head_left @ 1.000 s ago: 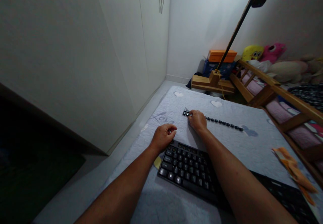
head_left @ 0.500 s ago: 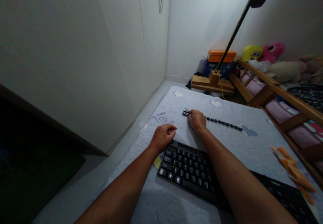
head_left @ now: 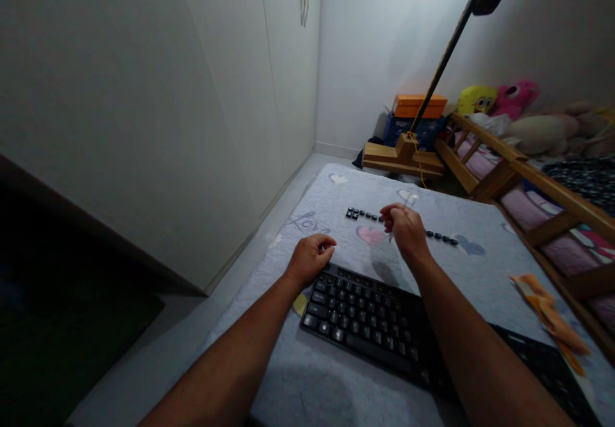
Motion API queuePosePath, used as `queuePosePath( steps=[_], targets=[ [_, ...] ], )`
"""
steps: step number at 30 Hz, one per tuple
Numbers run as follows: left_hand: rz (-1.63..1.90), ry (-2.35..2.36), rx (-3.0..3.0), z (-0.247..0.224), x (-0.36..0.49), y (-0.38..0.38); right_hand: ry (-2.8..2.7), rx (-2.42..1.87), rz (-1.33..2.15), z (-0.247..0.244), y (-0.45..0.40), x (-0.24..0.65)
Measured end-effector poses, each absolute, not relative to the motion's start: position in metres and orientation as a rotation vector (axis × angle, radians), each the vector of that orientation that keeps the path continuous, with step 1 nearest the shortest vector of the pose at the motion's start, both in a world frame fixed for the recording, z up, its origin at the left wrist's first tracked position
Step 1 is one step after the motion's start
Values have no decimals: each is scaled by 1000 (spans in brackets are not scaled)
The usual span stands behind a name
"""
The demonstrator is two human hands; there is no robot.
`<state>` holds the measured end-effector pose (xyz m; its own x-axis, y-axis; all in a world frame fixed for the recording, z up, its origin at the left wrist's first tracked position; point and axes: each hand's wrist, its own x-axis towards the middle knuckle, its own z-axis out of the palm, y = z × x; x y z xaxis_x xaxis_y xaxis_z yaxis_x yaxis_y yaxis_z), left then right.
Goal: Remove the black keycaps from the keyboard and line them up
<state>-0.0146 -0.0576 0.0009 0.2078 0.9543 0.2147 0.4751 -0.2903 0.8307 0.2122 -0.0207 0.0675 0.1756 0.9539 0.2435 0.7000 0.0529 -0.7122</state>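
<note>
A black keyboard [head_left: 365,318] lies on the pale blue quilted cloth [head_left: 307,376]. Beyond it runs a line of small black keycaps [head_left: 368,215], with a second short row at its left end. My left hand [head_left: 310,260] rests at the keyboard's far left corner, fingers curled together; whether they hold anything is hidden. Raised over the middle of the keycap line, my right hand [head_left: 403,225] pinches a thin, clear or wire-like tool [head_left: 410,200], blurred, whose ends show above and below the fingers. Part of the line is hidden behind this hand.
An orange cloth [head_left: 550,315] lies at the right by a wooden bed rail [head_left: 567,202]. A wooden stand [head_left: 403,154] with a slanted black pole is beyond the far edge, near an orange box [head_left: 419,105]. A white cabinet [head_left: 230,125] borders the left.
My right hand has lifted and moved right, from the left end of the keycap line to above its middle, uncovering several keycaps. My left hand has hardly moved.
</note>
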Motion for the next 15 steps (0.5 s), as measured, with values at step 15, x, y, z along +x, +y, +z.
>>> queuePosePath(
  steps=[15],
  targets=[
    [851,1184,1945,9,-14,-67,-1513,-1506,1223,78,-152,190]
  ],
)
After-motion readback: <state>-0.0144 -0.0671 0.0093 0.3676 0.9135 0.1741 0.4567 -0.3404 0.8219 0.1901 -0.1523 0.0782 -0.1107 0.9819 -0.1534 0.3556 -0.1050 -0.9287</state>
